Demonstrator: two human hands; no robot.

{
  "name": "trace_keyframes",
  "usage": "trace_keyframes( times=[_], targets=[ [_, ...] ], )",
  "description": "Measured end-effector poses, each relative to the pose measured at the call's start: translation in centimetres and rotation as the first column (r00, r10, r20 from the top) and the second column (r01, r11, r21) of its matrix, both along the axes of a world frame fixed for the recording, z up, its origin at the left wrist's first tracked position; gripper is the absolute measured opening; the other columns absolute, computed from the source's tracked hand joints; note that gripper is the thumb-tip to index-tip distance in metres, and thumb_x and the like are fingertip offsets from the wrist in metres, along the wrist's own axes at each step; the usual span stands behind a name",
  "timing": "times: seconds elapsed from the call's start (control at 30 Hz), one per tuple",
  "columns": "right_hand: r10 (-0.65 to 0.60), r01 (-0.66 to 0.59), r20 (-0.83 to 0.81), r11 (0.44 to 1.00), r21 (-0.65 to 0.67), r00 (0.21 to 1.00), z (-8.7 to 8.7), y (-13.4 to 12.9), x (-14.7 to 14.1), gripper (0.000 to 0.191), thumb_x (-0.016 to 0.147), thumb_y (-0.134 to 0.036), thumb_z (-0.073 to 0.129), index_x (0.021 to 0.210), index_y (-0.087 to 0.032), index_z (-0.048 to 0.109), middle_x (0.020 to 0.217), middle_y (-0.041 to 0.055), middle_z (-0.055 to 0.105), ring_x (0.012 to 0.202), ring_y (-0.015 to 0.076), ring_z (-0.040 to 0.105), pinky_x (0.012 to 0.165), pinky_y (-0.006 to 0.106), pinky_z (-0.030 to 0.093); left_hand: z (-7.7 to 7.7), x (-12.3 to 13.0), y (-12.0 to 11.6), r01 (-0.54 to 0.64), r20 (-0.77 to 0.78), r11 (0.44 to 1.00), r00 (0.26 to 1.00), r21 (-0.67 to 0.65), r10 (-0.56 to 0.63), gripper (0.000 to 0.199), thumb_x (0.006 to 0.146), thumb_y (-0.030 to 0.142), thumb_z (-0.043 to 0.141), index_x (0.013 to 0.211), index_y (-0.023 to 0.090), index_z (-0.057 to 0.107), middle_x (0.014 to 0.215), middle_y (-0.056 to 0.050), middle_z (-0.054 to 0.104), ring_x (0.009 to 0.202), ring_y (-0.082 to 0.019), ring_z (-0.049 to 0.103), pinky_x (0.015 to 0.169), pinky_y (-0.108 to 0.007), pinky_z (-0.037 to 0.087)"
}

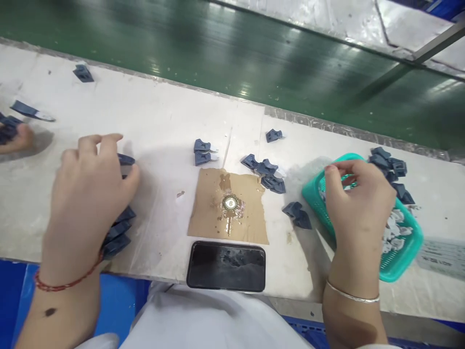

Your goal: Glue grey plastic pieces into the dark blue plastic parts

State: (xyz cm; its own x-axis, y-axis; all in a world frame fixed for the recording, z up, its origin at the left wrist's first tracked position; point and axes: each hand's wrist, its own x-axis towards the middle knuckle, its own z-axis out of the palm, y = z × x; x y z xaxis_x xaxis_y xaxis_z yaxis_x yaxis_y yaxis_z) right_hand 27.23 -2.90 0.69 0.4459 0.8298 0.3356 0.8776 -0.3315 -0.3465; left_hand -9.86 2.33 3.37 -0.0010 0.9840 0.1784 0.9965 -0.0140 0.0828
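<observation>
My left hand (90, 189) is over the left part of the table, thumb and index finger apart. A dark blue plastic piece (126, 159) shows between them, and more dark blue pieces (118, 232) lie beside the wrist. Over a teal plastic basket (403, 264) is my right hand (359, 198), thumb and index finger pinched; what they hold, if anything, is hidden. Small white plastic parts (394, 232) fill part of the basket. Between the hands, a brown cardboard piece (207, 213) carries a small round metallic item (230, 202) amid wet, shiny spots.
A black phone (225, 266) lies at the table's front edge. Dark blue pieces with white tips (203, 157) sit behind the cardboard, others (267, 169) to its right and beyond the basket (390, 165). Another person's hand (22, 138) is at far left. A green conveyor belt (181, 53) runs behind.
</observation>
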Motion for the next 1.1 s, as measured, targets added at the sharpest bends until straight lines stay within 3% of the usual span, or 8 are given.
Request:
trace_keyframes(
  times=[0.1,0.2,0.4,0.5,0.6,0.77,0.87,1.1],
  targets=[
    [-0.098,0.094,0.002,0.95,-0.297,0.995,0.3,-0.4,2.0,0.026,0.091,-0.027,0.048,0.106,-0.017,0.066,0.106,0.0162,0.069,0.091,0.0291,0.063,0.076,0.04,0.043,-0.5,-1.7,0.8,-0.005,-0.047,0.988,0.999,-0.155,-0.002,0.042,0.092,0.039,0.05,0.124,0.017,0.065,0.109,-0.022,0.065,0.095,-0.05,0.065,0.076,-0.058,0.05],
    [-0.05,0.058,0.03,0.896,-0.441,0.998,-0.2,-0.8,3.2,0.039,0.092,-0.023,0.043,0.122,-0.01,0.063,0.124,0.0249,0.065,0.114,0.0369,0.062,0.089,0.045,0.045,-1.1,-2.4,1.4,0.002,-0.071,0.987,0.997,-0.162,-0.013,0.029,0.092,0.041,0.047,0.109,0.027,0.066,0.1,-0.014,0.06,0.081,-0.038,0.059,0.072,-0.049,0.043],
    [0.085,-0.119,-0.09,0.866,-0.486,0.992,-0.9,-0.7,4.2,0.037,0.089,-0.024,0.047,0.116,-0.014,0.07,0.117,0.0182,0.069,0.103,0.0336,0.067,0.09,0.046,0.051,0.0,-1.1,0.9,-0.015,-0.153,0.993,0.988,-0.117,-0.003,0.045,0.101,0.052,0.028,0.118,0.031,0.063,0.103,-0.011,0.065,0.091,-0.038,0.058,0.073,-0.047,0.04],
    [0.149,-0.202,-0.157,0.887,-0.415,0.976,-0.9,-0.7,4.3,0.033,0.089,-0.031,0.05,0.105,-0.017,0.074,0.108,0.0155,0.07,0.094,0.0314,0.067,0.084,0.044,0.051,1.1,0.9,0.2,-0.002,-0.111,1.0,0.994,-0.013,0.0,0.037,0.1,0.049,0.043,0.116,0.026,0.067,0.104,-0.01,0.07,0.089,-0.034,0.062,0.071,-0.041,0.041],
    [0.193,-0.246,-0.18,0.904,-0.35,0.964,-0.9,-0.7,4.2,0.027,0.085,-0.032,0.052,0.092,-0.018,0.075,0.096,0.0127,0.071,0.084,0.0278,0.065,0.075,0.04,0.05,1.4,3.1,-0.2,0.099,0.148,0.995,0.984,-0.015,-0.095,0.023,0.091,0.039,0.065,0.107,0.023,0.071,0.093,-0.004,0.075,0.074,-0.024,0.064,0.066,-0.032,0.04],
    [0.253,-0.315,-0.204,0.868,-0.383,0.946,-0.6,-0.6,4.0,0.019,0.078,-0.024,0.052,0.081,-0.019,0.071,0.086,0.0089,0.068,0.069,0.0214,0.058,0.065,0.035,0.044,-0.5,5.5,-0.1,0.313,0.383,0.947,0.868,0.07,-0.315,0.02,0.092,0.035,0.068,0.105,0.02,0.072,0.092,-0.002,0.076,0.056,-0.014,0.053,0.062,-0.028,0.039],
    [0.248,-0.33,-0.253,0.871,-0.363,0.935,0.0,-0.6,3.7,0.015,0.081,-0.025,0.054,0.078,-0.019,0.068,0.082,0.0083,0.068,0.063,0.0199,0.055,0.061,0.034,0.041,-1.4,6.5,-0.4,0.363,0.453,0.92,0.801,0.149,-0.39,0.022,0.093,0.034,0.067,0.108,0.018,0.071,0.094,-0.004,0.077,0.063,-0.016,0.059,0.061,-0.028,0.042],
    [0.035,-0.186,-0.506,0.95,-0.251,0.862,1.5,-1.0,3.5,0.024,0.093,-0.041,0.061,0.082,-0.021,0.067,0.071,0.0063,0.067,0.06,0.0185,0.057,0.056,0.033,0.042,-1.9,9.0,-1.4,0.482,0.784,0.873,0.51,0.079,-0.353,0.014,0.097,0.03,0.062,0.103,0.021,0.069,0.095,-0.002,0.076,0.082,-0.017,0.07,0.063,-0.024,0.052]
  ],
)
